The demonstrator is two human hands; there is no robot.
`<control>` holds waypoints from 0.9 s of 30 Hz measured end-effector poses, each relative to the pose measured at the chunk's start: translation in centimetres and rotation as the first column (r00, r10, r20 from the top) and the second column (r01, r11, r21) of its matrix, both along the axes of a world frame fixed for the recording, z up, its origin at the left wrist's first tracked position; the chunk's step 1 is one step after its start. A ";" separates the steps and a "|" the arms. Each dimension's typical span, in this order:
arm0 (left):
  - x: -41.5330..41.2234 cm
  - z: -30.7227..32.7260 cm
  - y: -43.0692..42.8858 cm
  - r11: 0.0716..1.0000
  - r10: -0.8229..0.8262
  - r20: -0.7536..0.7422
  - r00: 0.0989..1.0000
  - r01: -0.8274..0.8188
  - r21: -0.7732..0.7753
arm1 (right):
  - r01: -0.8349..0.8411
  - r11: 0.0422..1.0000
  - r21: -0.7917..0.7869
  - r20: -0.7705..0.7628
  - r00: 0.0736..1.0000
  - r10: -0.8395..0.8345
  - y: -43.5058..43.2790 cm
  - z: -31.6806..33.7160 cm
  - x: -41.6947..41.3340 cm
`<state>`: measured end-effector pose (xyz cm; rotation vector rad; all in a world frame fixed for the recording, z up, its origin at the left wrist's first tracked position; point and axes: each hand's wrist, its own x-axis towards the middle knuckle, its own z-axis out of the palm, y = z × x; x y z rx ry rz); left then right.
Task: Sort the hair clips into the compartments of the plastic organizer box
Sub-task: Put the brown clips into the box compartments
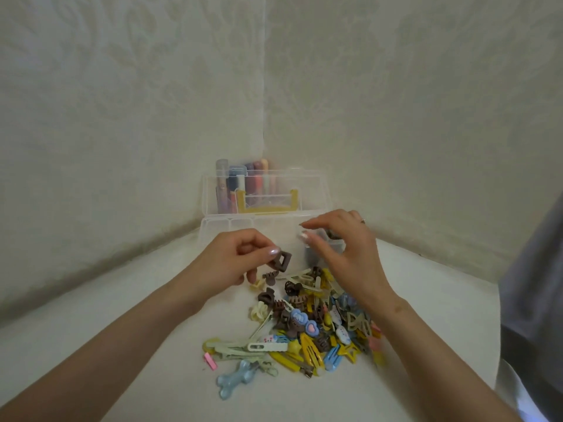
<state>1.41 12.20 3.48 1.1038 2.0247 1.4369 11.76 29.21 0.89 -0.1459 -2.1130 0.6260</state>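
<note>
Early days on this one, by the look of it. Most of the hair clips [307, 330] are still heaped in a mixed pile on the white table [122, 300], spread from the centre of the view down toward 6 o'clock: brown claw clips, yellow snap clips, a blue bone-shaped clip [236, 380] at the near edge, some heart ones in the middle.

The plastic organizer box [219, 229] is parked at 12 o'clock from the pile, tucked into the wall corner with its clear lid stood up. A few dark pieces can be made out in the right-hand compartment, half hidden by the hand, so a little sorting looks done. The left compartments seem empty, though the clear plastic makes that hard to call.

A small brown claw clip [280, 261] is pinched in the left hand [234, 260], thumb and forefinger closed on it, held just above the pile's far edge. The right hand [344, 254] is hovering over the box's right side with fingers loosely spread; nothing can be seen grasped in that grip.

Nearly everything is left to be sorted, I'd say.
</note>
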 end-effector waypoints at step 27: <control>-0.2 -3.0 0.8 0.998 0.066 -0.232 0.971 -0.069 -0.002 | 0.271 0.956 -0.113 0.043 0.962 -0.268 3.4 -1.8 0.3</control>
